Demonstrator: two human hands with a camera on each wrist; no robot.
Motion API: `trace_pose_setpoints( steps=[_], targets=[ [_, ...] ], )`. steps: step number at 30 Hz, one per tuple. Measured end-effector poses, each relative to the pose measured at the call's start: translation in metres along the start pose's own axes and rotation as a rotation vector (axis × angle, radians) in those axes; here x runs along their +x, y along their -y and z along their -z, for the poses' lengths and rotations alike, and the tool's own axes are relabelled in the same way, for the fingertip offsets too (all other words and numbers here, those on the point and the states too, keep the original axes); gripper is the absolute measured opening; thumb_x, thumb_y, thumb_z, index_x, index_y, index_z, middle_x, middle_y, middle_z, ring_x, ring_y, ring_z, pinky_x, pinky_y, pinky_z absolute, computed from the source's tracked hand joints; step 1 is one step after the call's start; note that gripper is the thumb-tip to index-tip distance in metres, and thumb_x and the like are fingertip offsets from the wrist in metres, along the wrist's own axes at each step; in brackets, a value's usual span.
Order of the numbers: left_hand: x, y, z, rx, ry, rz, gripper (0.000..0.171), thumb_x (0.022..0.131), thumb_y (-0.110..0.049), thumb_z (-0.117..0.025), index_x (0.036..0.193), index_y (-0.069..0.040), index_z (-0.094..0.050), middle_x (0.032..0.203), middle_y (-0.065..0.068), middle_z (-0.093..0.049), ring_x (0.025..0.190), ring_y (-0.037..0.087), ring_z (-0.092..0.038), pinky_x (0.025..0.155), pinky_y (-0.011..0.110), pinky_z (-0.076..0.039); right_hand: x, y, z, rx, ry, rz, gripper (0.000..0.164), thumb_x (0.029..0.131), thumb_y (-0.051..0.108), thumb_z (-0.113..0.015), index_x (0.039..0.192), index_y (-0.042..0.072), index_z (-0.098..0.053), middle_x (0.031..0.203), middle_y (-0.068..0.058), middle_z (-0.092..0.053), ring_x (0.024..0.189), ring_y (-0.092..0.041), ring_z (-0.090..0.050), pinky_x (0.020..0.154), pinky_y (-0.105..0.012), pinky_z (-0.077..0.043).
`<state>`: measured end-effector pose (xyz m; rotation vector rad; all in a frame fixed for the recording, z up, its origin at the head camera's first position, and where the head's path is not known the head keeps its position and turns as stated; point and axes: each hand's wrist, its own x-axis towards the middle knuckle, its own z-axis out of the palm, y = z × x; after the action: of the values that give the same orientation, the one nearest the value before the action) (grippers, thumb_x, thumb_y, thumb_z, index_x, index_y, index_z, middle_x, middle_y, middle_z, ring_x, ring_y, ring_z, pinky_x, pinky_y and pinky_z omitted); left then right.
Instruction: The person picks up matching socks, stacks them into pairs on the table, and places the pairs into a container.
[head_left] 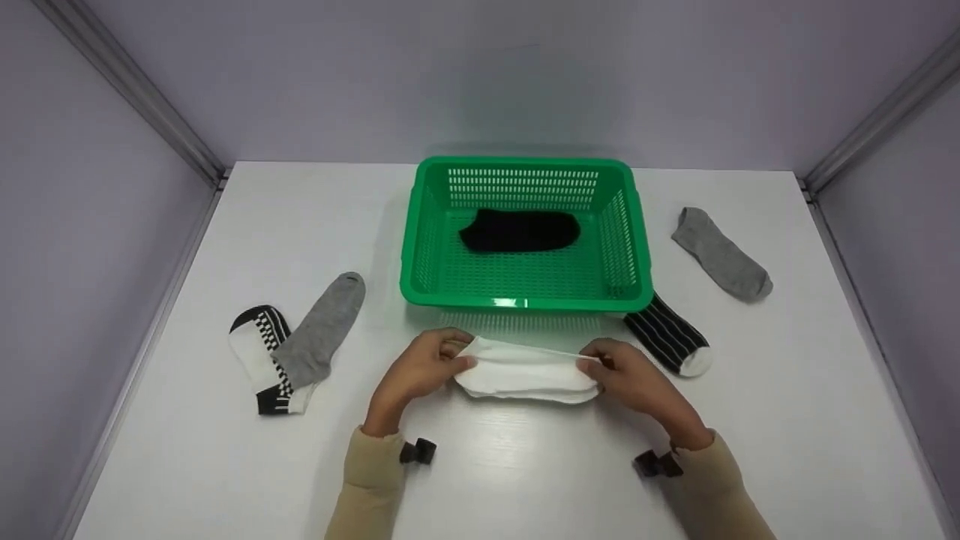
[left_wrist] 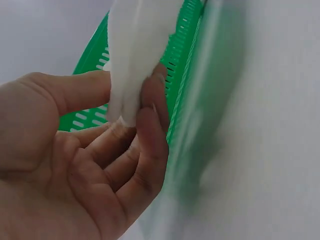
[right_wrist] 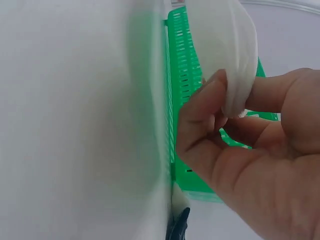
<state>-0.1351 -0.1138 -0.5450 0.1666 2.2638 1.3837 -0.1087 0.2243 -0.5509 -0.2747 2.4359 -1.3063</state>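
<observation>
A pair of white socks [head_left: 529,371], laid one on the other, is stretched level between both hands just in front of the green basket [head_left: 525,303]. My left hand [head_left: 427,365] pinches one end between thumb and fingers; the left wrist view shows the layered white fabric [left_wrist: 137,55] in that grip. At the other end my right hand [head_left: 626,373] pinches the socks, thumb on the near side, as the right wrist view shows with the white fabric [right_wrist: 225,50]. Inside the basket lies a black sock or pair of socks [head_left: 521,230].
To the left, a grey sock [head_left: 322,330] overlaps a white sock with black checks [head_left: 259,356]. On the right lie another grey sock [head_left: 724,255] and a black striped sock [head_left: 667,334], partly hidden by the basket. Walls enclose the white table [head_left: 495,480] at the back and sides.
</observation>
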Motion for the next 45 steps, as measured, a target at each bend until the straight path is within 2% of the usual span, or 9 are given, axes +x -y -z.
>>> trace_pose_setpoints(
  steps=[4, 9, 11, 15, 18, 22, 29, 36, 45],
  targets=[
    [0.003, -0.003, -0.014, 0.109, 0.02, -0.038, 0.047, 0.098, -0.022, -0.074, 0.139, 0.0, -0.063, 0.107, 0.012, -0.074, 0.079, 0.012, -0.057, 0.07, 0.027, -0.048, -0.003, -0.002, -0.005, -0.014, 0.021, -0.011, 0.021, 0.108, 0.026, -0.059, 0.113, 0.007, -0.067, 0.097, -0.006, -0.065, 0.079, -0.012, -0.056, 0.069, -0.024, -0.048],
    [0.007, -0.005, -0.027, 0.15, -0.009, -0.099, 0.027, 0.098, -0.025, -0.075, 0.106, -0.002, -0.067, 0.09, 0.002, -0.055, 0.082, 0.014, -0.046, 0.075, 0.032, -0.041, -0.004, -0.001, -0.01, 0.011, -0.001, -0.044, 0.024, 0.108, 0.028, -0.06, 0.12, 0.007, -0.06, 0.099, -0.006, -0.06, 0.086, -0.016, -0.052, 0.073, -0.027, -0.045],
    [0.008, -0.006, -0.029, 0.09, 0.007, -0.123, 0.024, 0.099, -0.025, -0.073, 0.103, -0.003, -0.064, 0.09, 0.003, -0.056, 0.083, 0.015, -0.048, 0.075, 0.032, -0.041, -0.005, 0.0, -0.009, 0.05, 0.007, -0.048, 0.031, 0.106, 0.028, -0.064, 0.126, 0.005, -0.057, 0.11, -0.011, -0.064, 0.097, -0.02, -0.059, 0.08, -0.028, -0.048],
    [0.009, -0.01, -0.027, -0.135, 0.111, -0.118, 0.026, 0.099, -0.019, -0.073, 0.119, -0.004, -0.065, 0.111, 0.011, -0.075, 0.091, 0.012, -0.065, 0.08, 0.028, -0.053, -0.005, 0.004, -0.001, 0.09, 0.027, -0.007, 0.039, 0.103, 0.026, -0.07, 0.133, 0.004, -0.058, 0.13, -0.017, -0.065, 0.12, -0.028, -0.062, 0.093, -0.03, -0.051],
    [0.008, -0.017, -0.021, -0.211, 0.164, -0.107, 0.035, 0.097, -0.019, -0.075, 0.128, -0.004, -0.066, 0.112, 0.011, -0.075, 0.086, 0.011, -0.067, 0.077, 0.026, -0.053, -0.005, 0.01, 0.009, 0.075, 0.008, 0.044, 0.034, 0.101, 0.026, -0.073, 0.128, 0.007, -0.065, 0.128, -0.013, -0.067, 0.118, -0.022, -0.059, 0.092, -0.029, -0.05],
    [0.007, -0.031, -0.009, -0.156, 0.155, -0.14, 0.039, 0.097, -0.024, -0.077, 0.132, -0.008, -0.069, 0.11, 0.006, -0.073, 0.084, 0.009, -0.063, 0.075, 0.025, -0.051, -0.004, 0.02, 0.026, 0.082, -0.027, 0.068, 0.032, 0.097, 0.028, -0.077, 0.124, 0.012, -0.07, 0.126, -0.008, -0.068, 0.109, -0.016, -0.055, 0.087, -0.028, -0.049],
    [0.012, -0.054, 0.015, -0.105, 0.152, -0.2, 0.032, 0.098, -0.022, -0.075, 0.127, -0.009, -0.072, 0.114, 0.01, -0.076, 0.086, 0.011, -0.066, 0.076, 0.026, -0.053, 0.003, 0.036, 0.046, 0.2, -0.009, 0.054, 0.034, 0.096, 0.024, -0.079, 0.123, 0.007, -0.069, 0.122, -0.009, -0.065, 0.096, -0.017, -0.064, 0.079, -0.025, -0.056],
    [0.027, -0.084, 0.034, -0.075, 0.159, -0.213, 0.039, 0.101, -0.02, -0.072, 0.137, -0.007, -0.065, 0.128, 0.018, -0.074, 0.092, 0.014, -0.072, 0.077, 0.026, -0.058, 0.008, 0.049, 0.07, 0.278, -0.006, 0.026, 0.038, 0.099, 0.028, -0.075, 0.129, 0.008, -0.065, 0.115, -0.008, -0.068, 0.089, -0.015, -0.066, 0.072, -0.028, -0.057],
    [0.05, -0.107, 0.059, -0.051, 0.127, -0.269, 0.033, 0.104, -0.02, -0.067, 0.135, -0.009, -0.065, 0.132, 0.016, -0.072, 0.104, 0.02, -0.072, 0.086, 0.031, -0.057, 0.035, 0.067, 0.103, 0.301, 0.013, 0.044, 0.031, 0.101, 0.028, -0.073, 0.122, 0.005, -0.07, 0.097, -0.002, -0.071, 0.066, -0.01, -0.053, 0.054, -0.025, -0.044]
  ],
)
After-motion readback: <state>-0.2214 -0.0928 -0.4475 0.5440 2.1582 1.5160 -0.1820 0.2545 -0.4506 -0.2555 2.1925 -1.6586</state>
